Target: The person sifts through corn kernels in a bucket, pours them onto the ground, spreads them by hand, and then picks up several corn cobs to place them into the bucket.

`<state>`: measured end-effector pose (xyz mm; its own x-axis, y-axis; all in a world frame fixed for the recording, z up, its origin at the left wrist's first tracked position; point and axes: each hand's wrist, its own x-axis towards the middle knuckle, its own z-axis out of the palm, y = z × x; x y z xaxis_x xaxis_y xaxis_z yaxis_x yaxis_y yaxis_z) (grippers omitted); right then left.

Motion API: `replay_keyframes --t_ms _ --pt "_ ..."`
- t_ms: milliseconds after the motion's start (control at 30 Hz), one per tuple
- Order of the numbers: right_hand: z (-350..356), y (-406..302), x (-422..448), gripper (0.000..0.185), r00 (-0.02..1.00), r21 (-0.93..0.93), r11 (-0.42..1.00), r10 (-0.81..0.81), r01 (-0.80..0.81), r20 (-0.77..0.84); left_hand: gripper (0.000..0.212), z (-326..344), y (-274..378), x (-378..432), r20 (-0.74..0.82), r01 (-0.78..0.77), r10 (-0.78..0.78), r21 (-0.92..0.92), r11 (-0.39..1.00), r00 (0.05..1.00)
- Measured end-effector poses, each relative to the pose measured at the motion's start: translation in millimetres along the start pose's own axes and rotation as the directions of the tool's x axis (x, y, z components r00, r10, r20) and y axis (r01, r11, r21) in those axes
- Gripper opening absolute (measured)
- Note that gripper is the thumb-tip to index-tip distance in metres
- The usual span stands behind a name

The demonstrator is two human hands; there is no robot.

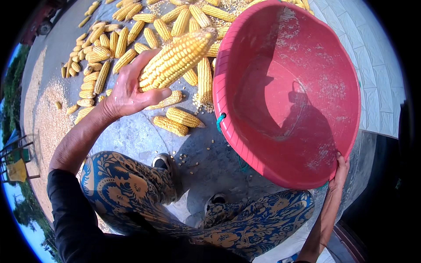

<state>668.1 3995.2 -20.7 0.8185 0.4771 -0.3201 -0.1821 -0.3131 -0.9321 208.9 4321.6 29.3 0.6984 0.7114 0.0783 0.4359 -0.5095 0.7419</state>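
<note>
Raised over the concrete floor, my left hand (131, 87) grips a yellow corn cob (176, 60) full of kernels, its tip pointing up and right. It may be more than one cob; the overlap hides this. My right hand (341, 169) holds the near right rim of a big red plastic basin (283, 98). The basin is tilted, so its bare, dusty inside faces me, and a shadow falls across it. Green cord (221, 122) is tied through a hole in its left rim. The fingers of my right hand are partly hidden behind the rim.
Many husked cobs (98, 52) lie spread beyond and left of my left hand. Two cobs (179, 121) rest nearer my feet, among loose kernels (182, 159). A wide layer of grain (49, 115) covers the ground at left. White tiles (378, 98) line the right side.
</note>
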Motion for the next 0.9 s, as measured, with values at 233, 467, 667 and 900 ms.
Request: replay_keyframes --t_ms 233,467,667,900 --pt "8 0 -16 0.043 0.995 0.072 0.993 -0.093 0.092 0.022 0.064 38 120 96 0.391 -0.41 0.281 0.299 0.862 0.876" --pt "5 11 -13 0.044 0.992 0.055 0.991 -0.126 0.124 0.026 0.06 85 138 112 0.577 -0.48 0.134 0.504 0.718 0.806" --pt "29 8 -20 0.041 0.991 0.013 0.991 -0.136 0.136 0.008 0.062 110 107 127 0.613 -0.526 0.123 0.536 0.661 0.78" --pt "29 7 -31 0.044 0.994 0.078 0.992 -0.1 0.104 -0.05 0.033 24 56 116 0.162 -0.553 0.533 0.358 0.752 0.83"
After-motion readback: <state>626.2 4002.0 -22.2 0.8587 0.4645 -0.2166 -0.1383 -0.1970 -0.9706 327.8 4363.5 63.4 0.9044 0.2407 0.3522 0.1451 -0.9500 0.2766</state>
